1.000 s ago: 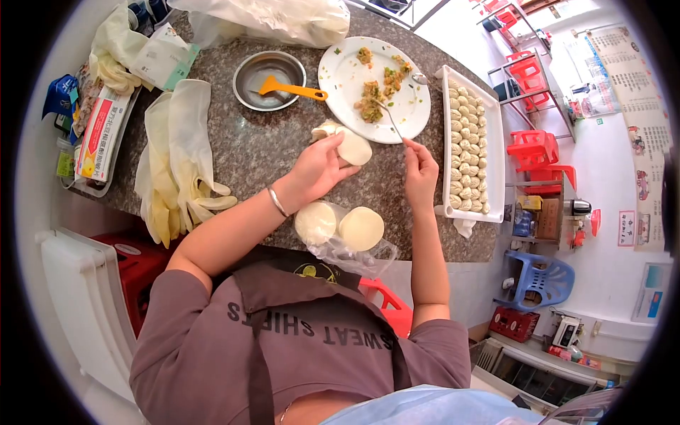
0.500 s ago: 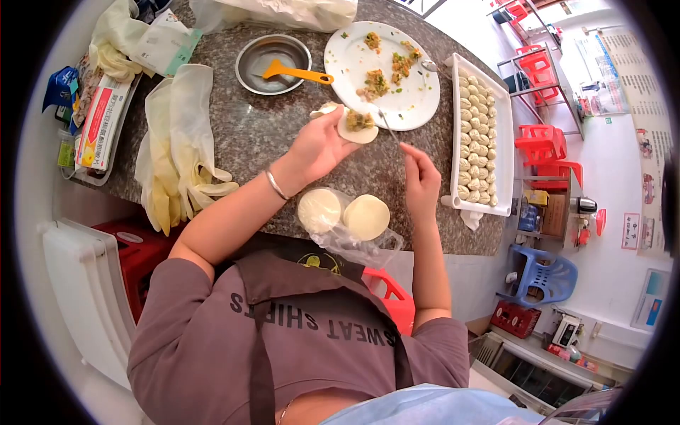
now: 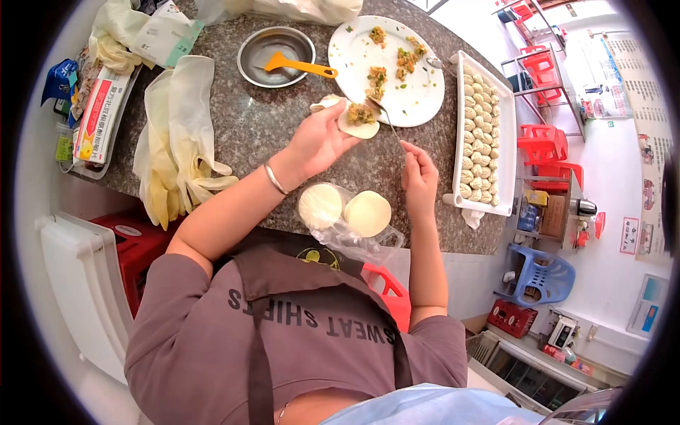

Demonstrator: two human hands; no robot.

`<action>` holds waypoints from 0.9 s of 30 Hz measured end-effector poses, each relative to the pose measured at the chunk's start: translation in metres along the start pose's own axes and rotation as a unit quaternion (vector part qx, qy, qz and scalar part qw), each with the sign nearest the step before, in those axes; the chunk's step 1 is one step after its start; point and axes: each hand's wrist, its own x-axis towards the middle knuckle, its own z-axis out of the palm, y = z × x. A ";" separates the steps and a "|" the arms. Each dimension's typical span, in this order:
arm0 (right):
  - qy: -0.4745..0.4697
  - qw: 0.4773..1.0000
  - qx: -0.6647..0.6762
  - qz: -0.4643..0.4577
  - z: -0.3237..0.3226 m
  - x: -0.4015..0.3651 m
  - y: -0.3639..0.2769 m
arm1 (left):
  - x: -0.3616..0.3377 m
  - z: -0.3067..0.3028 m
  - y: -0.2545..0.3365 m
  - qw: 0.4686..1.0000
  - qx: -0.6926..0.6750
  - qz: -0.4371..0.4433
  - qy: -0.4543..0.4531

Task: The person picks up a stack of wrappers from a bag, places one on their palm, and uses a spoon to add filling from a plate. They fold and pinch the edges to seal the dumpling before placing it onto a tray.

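My left hand (image 3: 316,142) holds a round dough wrapper (image 3: 360,129) with a mound of filling (image 3: 360,114) on it; more dough shows behind the fingers. My right hand (image 3: 419,177) is closed on the handle of a metal spoon (image 3: 392,126), whose bowl touches the filling's edge. Beyond them lies a white plate (image 3: 418,106) with scattered filling and a second spoon (image 3: 434,62) on its rim. Two stacks of wrappers, a left one (image 3: 320,206) and a right one (image 3: 367,214), rest on clear plastic near the counter's front edge.
A white tray (image 3: 506,142) of pleated dumplings stands at the right. A metal bowl (image 3: 258,49) with an orange scraper (image 3: 301,65) is at the back. Pale gloves (image 3: 185,134) and a boxed item (image 3: 103,117) lie at the left of the counter (image 3: 262,120).
The spoon's bowl has moved onto the filling on the wrapper, from just beside it. The view has shifted slightly.
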 end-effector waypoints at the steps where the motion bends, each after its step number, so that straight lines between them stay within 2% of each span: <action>1: -0.008 1.000 -0.023 0.002 0.001 -0.003 0.007 | -0.001 0.002 0.000 1.000 0.005 -0.005 0.007; 4: -0.024 0.999 -0.038 0.004 0.003 -0.008 0.004 | 0.000 -0.002 0.001 1.000 0.008 -0.007 0.010; 6: -0.001 1.000 0.016 -0.006 0.002 -0.005 0.000 | 0.001 -0.003 -0.001 1.000 0.008 -0.016 0.004; 8: -0.009 1.000 0.012 0.001 -0.002 0.005 0.004 | -0.001 0.000 -0.001 1.000 0.009 -0.005 0.008; 11: 0.042 0.992 -0.098 -0.065 -0.003 0.027 0.017 | -0.001 0.000 -0.001 1.000 0.012 -0.005 0.012; 12: 0.041 0.992 -0.098 -0.066 -0.006 0.029 0.019 | -0.001 0.000 -0.001 1.000 0.012 -0.004 0.012; 14: 0.085 0.992 -0.070 -0.063 -0.010 0.035 0.020 | -0.001 -0.001 -0.002 0.999 0.021 -0.011 0.023; 19: 0.031 0.998 -0.061 -0.013 0.002 -0.002 0.003 | 0.000 -0.004 -0.003 1.000 0.015 -0.016 0.022; 22: -0.011 0.998 -0.053 -0.029 0.006 -0.016 0.009 | -0.001 -0.003 -0.003 0.999 0.017 -0.014 0.027; 24: -0.006 0.998 -0.053 -0.032 0.005 -0.018 0.008 | -0.001 -0.002 -0.003 0.999 0.017 -0.014 0.031; 26: 0.055 0.998 -0.009 -0.021 0.002 -0.013 0.004 | 0.000 -0.001 -0.004 1.000 0.008 -0.004 0.028; 27: 0.056 0.998 -0.011 -0.009 0.000 -0.009 0.008 | -0.001 -0.001 -0.004 1.000 0.008 -0.004 0.027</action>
